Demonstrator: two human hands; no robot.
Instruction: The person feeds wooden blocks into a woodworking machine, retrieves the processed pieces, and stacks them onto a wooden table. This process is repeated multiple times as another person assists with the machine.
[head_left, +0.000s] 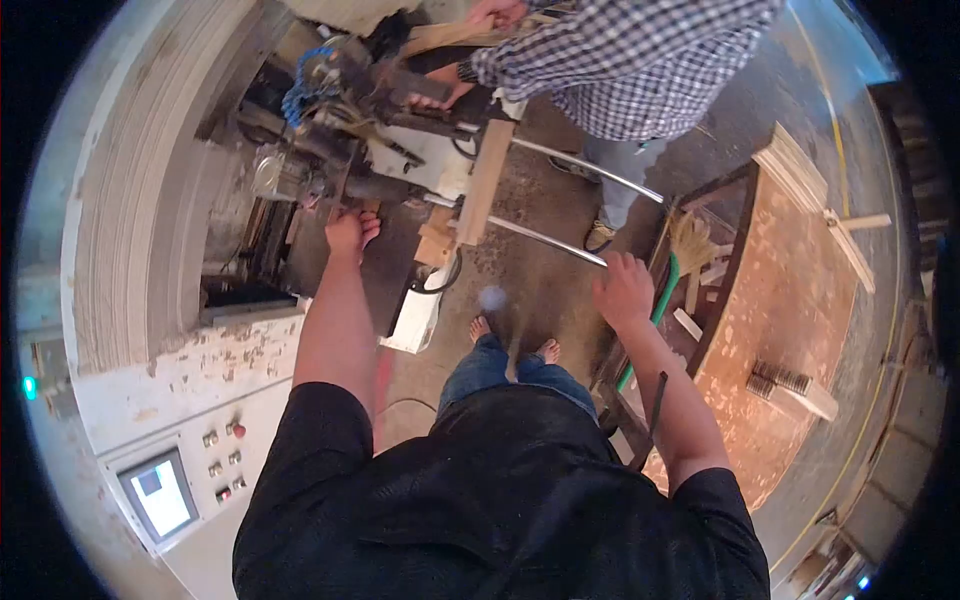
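Observation:
My left hand [352, 232] is at the dark metal bed [385, 262] of the machine, its fingers curled near a small wood piece [371, 206]; what it grips, if anything, is too small to make out. My right hand [624, 290] is at the end of the lower metal rod [545, 243], fingers partly bent, and I cannot tell whether it touches the rod. Between the hands, a wooden bar [485, 182] lies across both rods, beside a stack of small wood blocks [434, 240].
A co-worker in a checked shirt [640, 70] reaches into the machine from across. On the right stand a worn wooden table [780, 290] bearing wood strips [795, 170], and a green-handled broom [692, 240]. A control panel with a screen [160, 497] is at lower left.

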